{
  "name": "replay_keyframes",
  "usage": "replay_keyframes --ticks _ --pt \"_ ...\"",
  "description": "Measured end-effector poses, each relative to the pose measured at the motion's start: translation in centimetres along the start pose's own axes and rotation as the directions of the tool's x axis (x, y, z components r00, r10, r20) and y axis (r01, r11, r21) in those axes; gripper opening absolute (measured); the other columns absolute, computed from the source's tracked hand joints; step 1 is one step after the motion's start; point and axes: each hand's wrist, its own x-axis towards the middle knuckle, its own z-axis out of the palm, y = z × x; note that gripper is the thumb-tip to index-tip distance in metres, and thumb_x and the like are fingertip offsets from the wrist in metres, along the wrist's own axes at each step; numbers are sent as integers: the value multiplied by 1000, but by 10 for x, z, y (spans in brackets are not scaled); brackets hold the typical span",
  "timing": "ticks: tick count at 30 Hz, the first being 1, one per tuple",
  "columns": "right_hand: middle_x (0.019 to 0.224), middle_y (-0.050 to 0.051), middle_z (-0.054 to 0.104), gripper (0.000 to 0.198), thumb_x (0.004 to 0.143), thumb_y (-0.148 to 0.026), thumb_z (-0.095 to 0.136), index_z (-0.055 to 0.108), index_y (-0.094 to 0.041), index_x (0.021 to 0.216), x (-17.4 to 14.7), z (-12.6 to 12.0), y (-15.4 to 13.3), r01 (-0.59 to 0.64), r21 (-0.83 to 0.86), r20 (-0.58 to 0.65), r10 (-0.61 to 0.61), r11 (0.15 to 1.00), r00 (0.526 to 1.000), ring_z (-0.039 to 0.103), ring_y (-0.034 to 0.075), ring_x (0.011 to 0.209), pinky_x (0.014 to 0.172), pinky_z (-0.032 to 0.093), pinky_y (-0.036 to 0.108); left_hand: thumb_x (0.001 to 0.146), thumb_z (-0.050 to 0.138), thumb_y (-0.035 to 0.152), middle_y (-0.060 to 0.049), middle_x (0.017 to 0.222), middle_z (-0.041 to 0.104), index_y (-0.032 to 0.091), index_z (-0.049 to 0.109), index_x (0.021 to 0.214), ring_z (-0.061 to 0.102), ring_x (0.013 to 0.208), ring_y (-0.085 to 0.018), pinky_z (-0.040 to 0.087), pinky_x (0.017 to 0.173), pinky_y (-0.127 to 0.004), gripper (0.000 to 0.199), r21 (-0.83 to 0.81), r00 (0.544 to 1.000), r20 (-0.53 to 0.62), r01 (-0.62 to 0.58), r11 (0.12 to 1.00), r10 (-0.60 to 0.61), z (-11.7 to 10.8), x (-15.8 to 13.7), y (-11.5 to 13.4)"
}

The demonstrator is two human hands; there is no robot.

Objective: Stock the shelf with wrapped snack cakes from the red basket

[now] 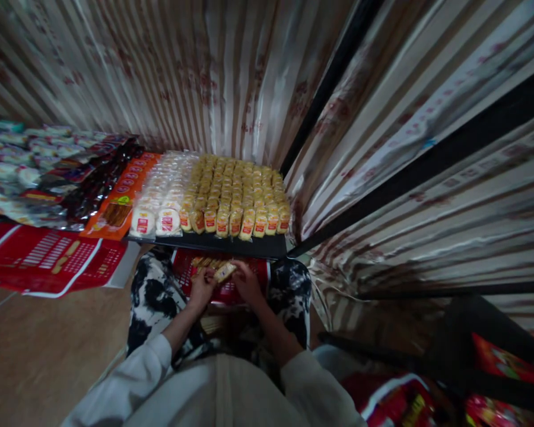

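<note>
Between my two hands is a small wrapped snack [225, 272], pale with a dark mark, tilted up to the right. My left hand [203, 287] pinches its lower left end. On the upper right end are the closed fingers of my right hand [246, 281]. Just behind lie several similar tan wrapped snacks [207, 262] by the red printed packaging [261, 271] between my knees. Whether that packaging is a bag or a box, I cannot tell.
On the dark shelf [209, 242] ahead stand rows of yellow wrapped snacks [235, 190], white round ones [167, 196], an orange packet [115, 204] and dark packets [98, 178]. A red printed sheet [48, 258] hangs at left. Black bars [382, 184] cross the striped curtain [182, 71].
</note>
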Motion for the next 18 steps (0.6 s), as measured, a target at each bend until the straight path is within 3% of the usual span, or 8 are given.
replay_keyframes --ticks 3,7,10,14,18 --pt "115 7 62 52 71 -14 43 53 -20 121 -1 -4 -2 6 61 -11 -5 998 1000 62 15 88 78 51 29 63 58 17 2 66 55 16 57 80 51 57 -11 44 58 -23 17 8 999 31 -36 999 35 -5 -3 6" --pt "117 7 60 50 69 -13 43 60 -21 115 0 -9 -5 131 -74 -51 -135 989 990 54 19 110 97 43 35 65 55 22 1 70 58 17 59 83 51 60 -12 43 59 -24 19 -4 997 45 -70 998 70 -11 -6 12" --pt "119 7 59 49 69 -13 43 61 -21 114 0 -10 -8 177 -60 -31 -179 982 983 52 19 114 96 45 34 65 55 24 1 70 59 18 62 80 52 62 -13 43 59 -24 17 -29 998 32 -55 998 55 -17 -9 17" --pt "123 9 55 41 71 -18 46 60 -21 109 -1 -8 -12 91 91 9 -92 992 996 62 17 95 78 54 31 66 57 34 0 67 59 17 65 81 49 53 -11 36 50 -23 23 -159 984 140 133 978 -111 -24 -15 25" --pt "88 3 66 29 74 -27 53 58 -21 102 -1 -9 -20 -81 156 89 67 984 994 64 12 65 58 52 24 63 66 43 -1 70 62 15 63 91 52 54 -11 35 48 -21 39 -278 946 256 267 923 -197 -28 -24 32"
